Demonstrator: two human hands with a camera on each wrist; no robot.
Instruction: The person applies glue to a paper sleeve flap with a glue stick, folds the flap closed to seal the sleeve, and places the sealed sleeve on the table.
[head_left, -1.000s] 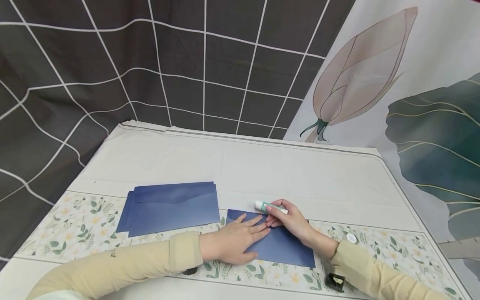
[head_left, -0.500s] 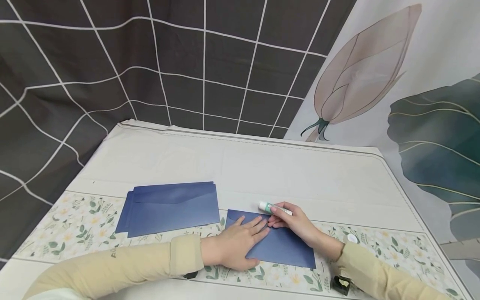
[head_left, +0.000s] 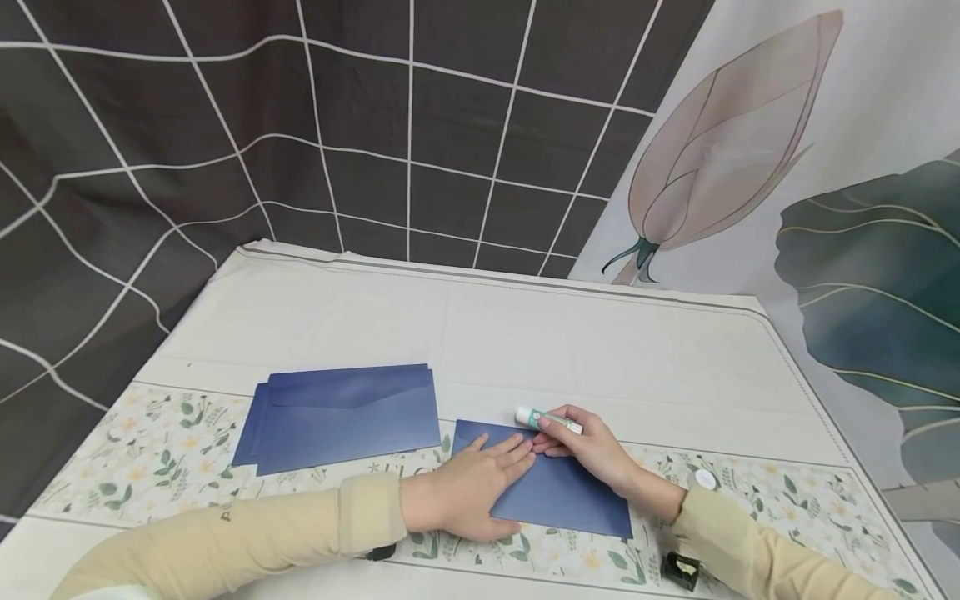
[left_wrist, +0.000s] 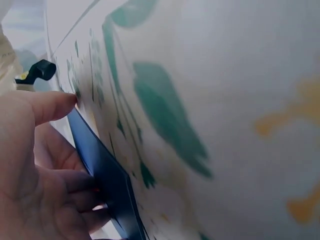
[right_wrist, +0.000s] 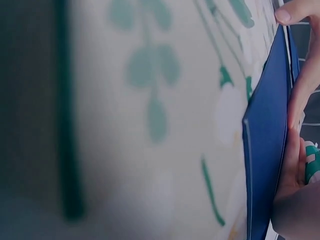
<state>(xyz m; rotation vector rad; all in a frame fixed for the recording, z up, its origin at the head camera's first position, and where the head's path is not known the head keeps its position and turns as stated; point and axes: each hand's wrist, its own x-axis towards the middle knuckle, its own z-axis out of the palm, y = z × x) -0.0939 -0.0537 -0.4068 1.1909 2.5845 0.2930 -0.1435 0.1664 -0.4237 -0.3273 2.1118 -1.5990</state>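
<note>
In the head view a dark blue envelope [head_left: 564, 497] lies flat under both hands, its flap edge toward the far side. My left hand [head_left: 474, 492] rests on its left part with fingers spread and straight. The right hand [head_left: 588, 450] holds a white and green glue stick [head_left: 549, 419] between thumb and fingers, its white end pointing left, while the lower fingertips touch the envelope close to the left fingertips. From the left wrist view, the left thumb and fingers show along the edge of the envelope [left_wrist: 107, 175]. The right wrist view catches the glue stick's green side [right_wrist: 312, 162].
Left of the hands lies a small stack of blue envelopes [head_left: 352, 421], slightly fanned. A cream cloth with a floral band [head_left: 172, 442] covers the table [head_left: 570, 350]. Dark grid fabric [head_left: 360, 125] hangs behind, with a leaf-print curtain [head_left: 727, 150] at the right.
The right hand with the glue stick has shifted slightly to the right since one second ago. The left hand stays nearly in place; the envelopes have not visibly moved.
</note>
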